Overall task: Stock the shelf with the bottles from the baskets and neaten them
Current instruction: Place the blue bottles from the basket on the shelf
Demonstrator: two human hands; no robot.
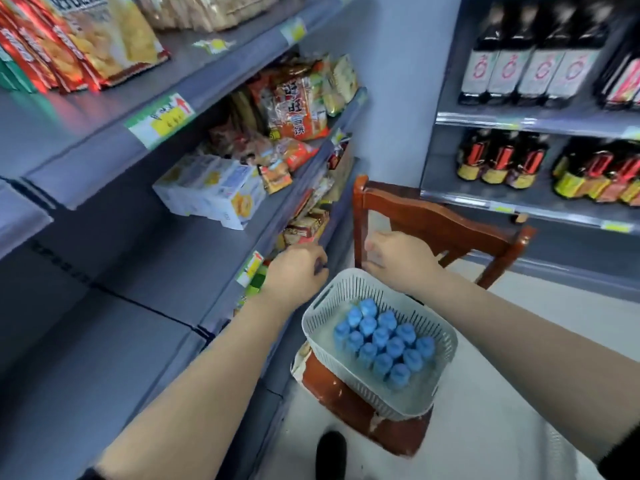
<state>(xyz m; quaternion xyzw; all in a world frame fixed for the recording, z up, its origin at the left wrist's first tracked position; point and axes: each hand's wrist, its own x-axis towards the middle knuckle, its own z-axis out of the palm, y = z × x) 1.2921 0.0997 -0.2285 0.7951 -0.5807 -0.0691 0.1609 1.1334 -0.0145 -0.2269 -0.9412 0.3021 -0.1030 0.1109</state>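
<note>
A white slotted basket [438, 377] stands on a wooden chair seat [332, 386] and holds several upright bottles with blue caps [384, 337]. My left hand [298, 270] hovers past the basket's far left corner, by the edge of the grey shelf [166, 271]; its fingers curl away from me and what they hold is hidden. My right hand [398, 259] is above the basket's far rim, in front of the chair back [446, 220], fingers curled round something pale and clear that looks like a bottle [373, 252].
The left rack carries snack bags [298, 109] and a white carton [211, 192]; its lower grey shelf board is bare near me. Dark sauce bottles [530, 60] fill the right rack. My dark shoe [331, 452] is on the pale floor beside the chair.
</note>
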